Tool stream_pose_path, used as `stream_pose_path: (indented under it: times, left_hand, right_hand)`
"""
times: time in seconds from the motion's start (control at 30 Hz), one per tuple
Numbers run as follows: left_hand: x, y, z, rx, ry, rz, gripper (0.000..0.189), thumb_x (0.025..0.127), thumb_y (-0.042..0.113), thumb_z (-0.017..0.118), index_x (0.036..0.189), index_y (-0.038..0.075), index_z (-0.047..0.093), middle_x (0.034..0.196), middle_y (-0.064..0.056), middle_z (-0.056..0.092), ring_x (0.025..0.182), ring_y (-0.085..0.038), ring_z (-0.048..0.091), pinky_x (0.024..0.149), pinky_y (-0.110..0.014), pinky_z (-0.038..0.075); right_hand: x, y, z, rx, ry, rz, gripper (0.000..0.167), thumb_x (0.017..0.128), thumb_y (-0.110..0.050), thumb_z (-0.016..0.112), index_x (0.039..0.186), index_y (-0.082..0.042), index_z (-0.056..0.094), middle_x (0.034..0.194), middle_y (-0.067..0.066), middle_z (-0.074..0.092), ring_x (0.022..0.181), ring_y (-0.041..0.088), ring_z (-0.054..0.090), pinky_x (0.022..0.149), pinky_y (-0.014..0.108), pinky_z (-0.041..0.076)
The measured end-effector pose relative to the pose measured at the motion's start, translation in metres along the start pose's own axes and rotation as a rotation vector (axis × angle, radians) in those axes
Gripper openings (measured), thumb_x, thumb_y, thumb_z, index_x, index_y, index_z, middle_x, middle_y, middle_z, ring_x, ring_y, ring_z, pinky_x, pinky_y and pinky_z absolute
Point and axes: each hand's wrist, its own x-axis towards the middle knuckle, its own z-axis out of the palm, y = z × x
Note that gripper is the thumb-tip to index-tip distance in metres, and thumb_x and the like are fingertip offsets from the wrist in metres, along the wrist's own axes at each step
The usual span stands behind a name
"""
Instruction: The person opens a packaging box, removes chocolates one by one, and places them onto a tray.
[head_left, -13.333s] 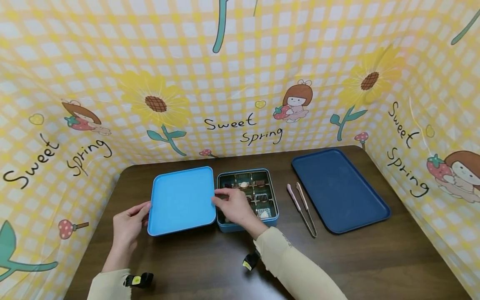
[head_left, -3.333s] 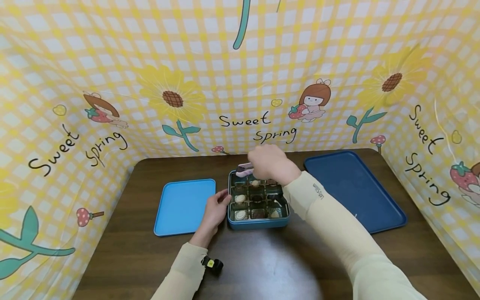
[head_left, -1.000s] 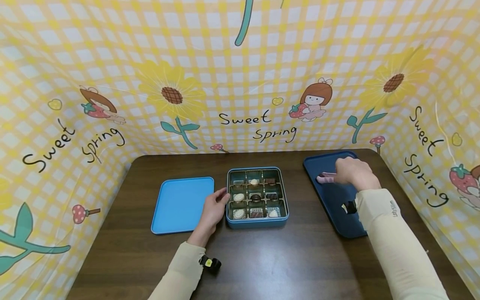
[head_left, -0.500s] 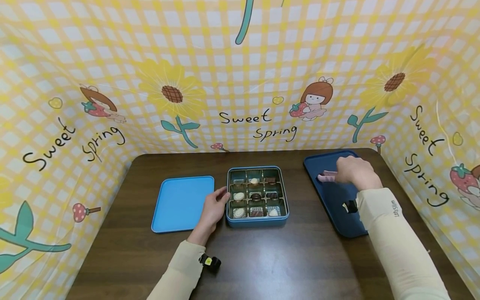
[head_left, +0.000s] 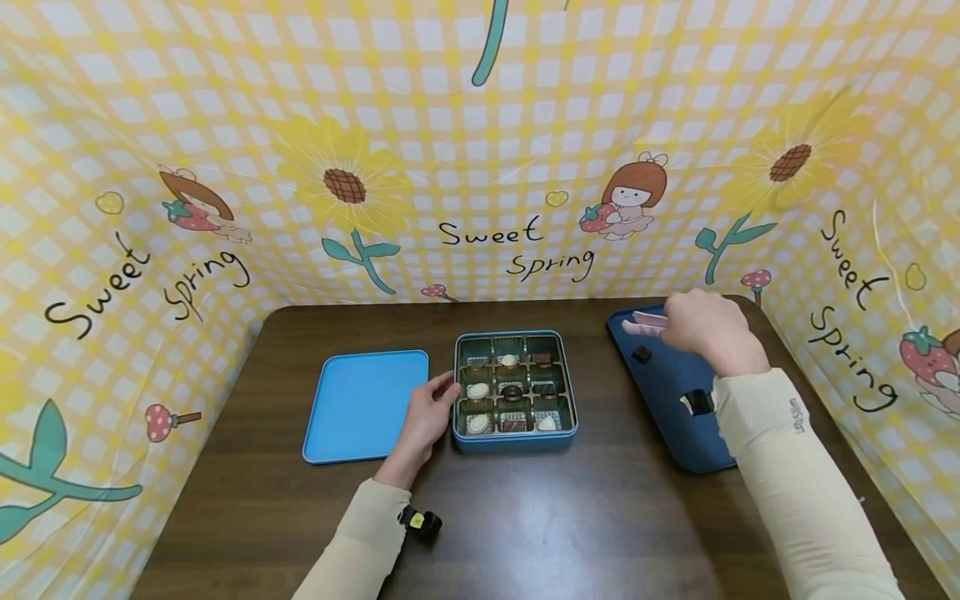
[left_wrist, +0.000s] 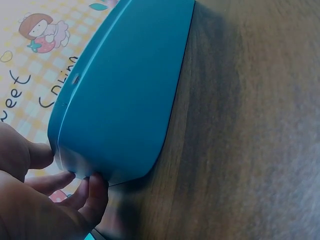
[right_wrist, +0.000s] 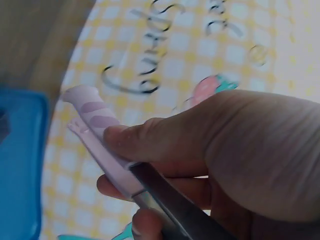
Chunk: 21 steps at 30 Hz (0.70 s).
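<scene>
Right hand (head_left: 708, 333) pinched round the tongs (right_wrist: 97, 119) — swinging low, I could clip the dark piece (head_left: 641, 354) on the tray (head_left: 692, 437).

Backdrop: yellow-and-white checked cloth (head_left: 450, 167) on three sides | prints: sunflowers (head_left: 345, 186), cartoon girls (head_left: 632, 197), lettering (head_left: 490, 233) (it reads "Sweet Spring") | surface: dark brown table (head_left: 232, 508) with rounded far corners

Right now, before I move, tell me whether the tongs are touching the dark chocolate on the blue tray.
Apart. The head view shows a strip of bare tray between the tongs and the dark chocolate.
</scene>
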Motion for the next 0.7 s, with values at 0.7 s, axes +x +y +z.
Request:
stream_pose_path:
  times: [0.7]
  left_hand:
    - [-0.003, 0.004, 0.001, 0.04, 0.018, -0.001, 0.044, 0.106, 0.017, 0.054, 0.147, 0.0, 0.051, 0.14, -0.021, 0.056, 0.128, -0.034, 0.053, 0.103, -0.049, 0.047]
  right_hand:
    - [0.014, -0.108, 0.012, 0.047, 0.054, -0.318, 0.017, 0.094, -0.028, 0.072, 0.105, -0.017, 0.078, 0.079, -0.002, 0.068, 0.063, 0.018, 0.058, 0.059, 0.038, 0.048]
